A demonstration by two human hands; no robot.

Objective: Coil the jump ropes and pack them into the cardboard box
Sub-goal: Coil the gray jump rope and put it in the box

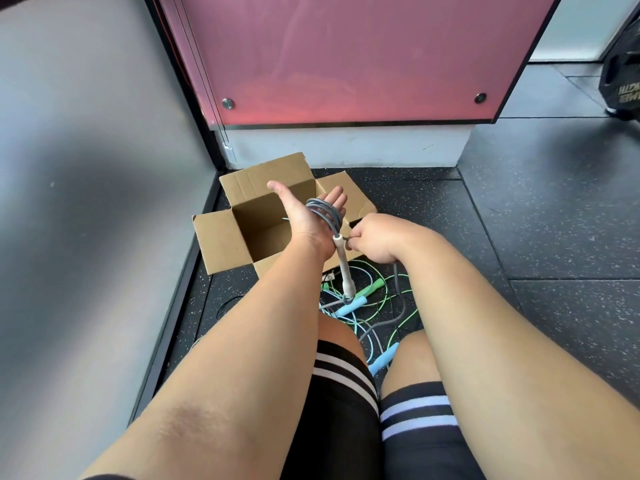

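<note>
Above the cardboard box (pixel 221 240), the left hand (pixel 304 213) spreads flat, a spool for the grey rope (pixel 325 211); the right hand (pixel 375 237) pinches it, probably to tension loops.

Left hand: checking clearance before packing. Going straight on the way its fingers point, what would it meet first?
Probably the far right flap of the cardboard box; the left hand may pass above it, depth is unclear.
</note>
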